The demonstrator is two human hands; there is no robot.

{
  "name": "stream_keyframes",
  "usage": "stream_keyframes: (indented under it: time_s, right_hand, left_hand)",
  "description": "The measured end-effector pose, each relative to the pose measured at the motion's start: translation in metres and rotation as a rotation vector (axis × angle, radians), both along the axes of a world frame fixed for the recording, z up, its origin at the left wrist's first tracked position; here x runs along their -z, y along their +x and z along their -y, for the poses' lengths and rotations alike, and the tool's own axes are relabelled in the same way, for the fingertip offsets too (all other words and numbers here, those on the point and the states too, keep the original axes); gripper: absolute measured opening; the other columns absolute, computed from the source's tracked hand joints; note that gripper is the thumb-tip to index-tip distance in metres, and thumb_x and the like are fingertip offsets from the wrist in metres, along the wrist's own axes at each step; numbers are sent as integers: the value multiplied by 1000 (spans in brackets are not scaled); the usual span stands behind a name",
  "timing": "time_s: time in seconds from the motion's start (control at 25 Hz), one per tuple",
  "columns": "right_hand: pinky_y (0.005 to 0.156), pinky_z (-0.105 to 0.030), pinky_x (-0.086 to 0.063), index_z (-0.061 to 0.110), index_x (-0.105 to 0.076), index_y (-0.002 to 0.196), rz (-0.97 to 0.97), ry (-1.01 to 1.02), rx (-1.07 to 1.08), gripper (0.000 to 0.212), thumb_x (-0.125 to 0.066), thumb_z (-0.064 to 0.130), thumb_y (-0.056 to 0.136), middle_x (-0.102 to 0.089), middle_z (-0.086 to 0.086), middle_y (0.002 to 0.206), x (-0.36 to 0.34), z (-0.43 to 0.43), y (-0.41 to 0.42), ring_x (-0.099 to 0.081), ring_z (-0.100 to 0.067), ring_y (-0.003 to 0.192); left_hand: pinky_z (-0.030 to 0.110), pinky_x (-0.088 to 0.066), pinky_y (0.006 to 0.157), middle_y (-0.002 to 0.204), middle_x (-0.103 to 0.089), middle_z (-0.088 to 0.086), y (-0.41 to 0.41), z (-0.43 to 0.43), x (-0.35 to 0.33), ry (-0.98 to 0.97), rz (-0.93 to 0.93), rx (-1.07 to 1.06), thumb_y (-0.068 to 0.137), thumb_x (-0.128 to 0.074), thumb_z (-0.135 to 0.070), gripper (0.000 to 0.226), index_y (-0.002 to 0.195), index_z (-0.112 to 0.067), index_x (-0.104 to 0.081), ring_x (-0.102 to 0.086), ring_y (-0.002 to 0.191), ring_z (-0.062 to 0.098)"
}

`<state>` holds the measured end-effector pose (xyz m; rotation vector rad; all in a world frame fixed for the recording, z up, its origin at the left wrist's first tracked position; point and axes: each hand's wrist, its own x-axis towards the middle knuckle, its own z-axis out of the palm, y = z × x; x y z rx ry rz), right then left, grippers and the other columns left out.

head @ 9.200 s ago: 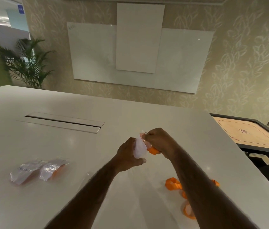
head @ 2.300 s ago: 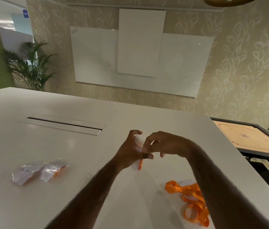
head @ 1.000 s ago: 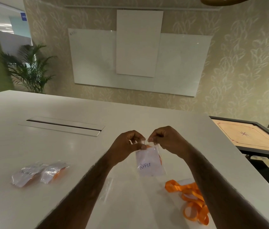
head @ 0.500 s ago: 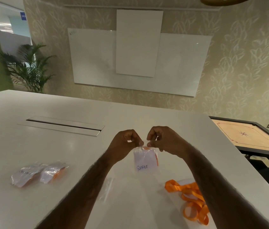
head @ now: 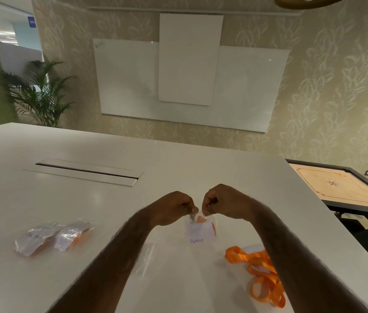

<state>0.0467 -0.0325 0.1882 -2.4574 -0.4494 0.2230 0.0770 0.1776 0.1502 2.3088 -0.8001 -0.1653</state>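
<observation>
A small clear plastic bag [head: 201, 232] with a white handwritten label and an orange strip inside hangs over the white table [head: 133, 199]. My left hand [head: 175, 207] pinches its top edge on the left side. My right hand [head: 222, 203] pinches the same edge on the right, and the fingertips of both hands nearly meet. A tangle of orange ribbon [head: 259, 274] lies on the table under my right forearm, partly hidden by it.
Two filled, labelled clear bags [head: 52, 237] lie on the table at the left. An empty clear bag [head: 145, 258] lies flat between my forearms. A cable slot [head: 86, 171] runs across the table's far side. A carrom board [head: 345, 188] stands off the right edge.
My hands have drawn closer together along the bag's top edge and lowered slightly toward the table. The bag hangs lower, with its label more foreshortened.
</observation>
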Motion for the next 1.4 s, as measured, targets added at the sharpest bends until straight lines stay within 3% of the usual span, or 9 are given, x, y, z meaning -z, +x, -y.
stream_keyframes:
  time_s: [0.08, 0.24, 0.44, 0.6, 0.72, 0.88, 1.04, 1.2, 1.4]
  right_hand:
    - [59, -3, -43, 17, -79, 82, 24, -44, 15, 10, -74, 8, 85, -71, 15, 73, 0, 0, 1, -61, 10, 65]
    - [52, -5, -39, 12, -79, 86, 10, -101, 42, 5, -76, 16, 86, -67, 14, 68, -2, 2, 1, -56, 5, 58]
    - [64, -26, -40, 0, -73, 86, -36, -352, 41, 37, -79, 36, 82, -66, -10, 78, -2, -2, 2, -53, -11, 69]
    - [53, -17, -40, 5, -75, 85, 49, -414, 42, 22, -80, 27, 82, -73, -6, 83, -4, -6, 0, -56, -7, 63]
    - [41, -13, -37, 10, -74, 76, 107, -320, 107, 12, -81, 19, 80, -69, 1, 68, -7, -7, 0, -54, -4, 46]
    - [44, -14, -40, 18, -65, 66, 187, -133, 183, 21, -81, 14, 79, -65, 8, 67, -4, -6, -3, -55, -4, 52]
    - [52, -24, -43, 19, -64, 80, 177, 37, 225, 17, -80, 11, 78, -65, 6, 72, -1, -8, -6, -56, -11, 62]
    - [57, -24, -45, 8, -72, 89, 93, 125, 287, 18, -84, 9, 76, -69, -2, 78, -2, -6, -3, -59, -12, 67]
    - [49, -20, -41, 15, -71, 93, 97, 170, 183, 17, -79, 9, 79, -71, -6, 78, -7, -3, -7, -59, -9, 61]
  left_hand:
    - [15, -37, 60, 74, -66, -12, -1, -2, -1, 12, 5, 10, 91, -71, -34, 18, 78, -21, -72, -53, 66, 3]
    - [21, -39, 65, 87, -74, -2, -3, -5, -2, -22, 28, 44, 84, -80, -30, 16, 86, -15, -73, -56, 72, 8]
    - [8, -37, 60, 79, -68, -10, -2, -2, -1, 83, 72, 57, 88, -76, -30, 15, 88, -15, -76, -55, 68, -2]
    - [17, -38, 70, 91, -71, -3, -4, 4, -2, 125, 105, 79, 93, -70, -24, 18, 101, -12, -80, -56, 80, 5]
    - [19, -42, 72, 100, -76, 2, -4, 3, -6, 110, 91, 53, 92, -72, -24, 19, 104, -12, -80, -62, 85, 9]
    - [12, -41, 59, 81, -72, -9, 2, 1, -12, 60, 88, -46, 85, -79, -23, 7, 90, -18, -81, -59, 69, 5]
    - [20, -46, 65, 75, -71, -10, 4, 2, -13, 78, 91, -87, 92, -65, -14, 18, 87, -23, -80, -63, 66, 4]
    - [10, -38, 63, 79, -67, -16, 2, 4, -12, 59, 206, -68, 88, -75, -22, 7, 93, -22, -80, -58, 69, 0]
    - [8, -40, 61, 72, -69, -16, -5, 3, -13, -70, 179, -6, 84, -71, -9, 12, 81, -21, -72, -58, 66, -4]
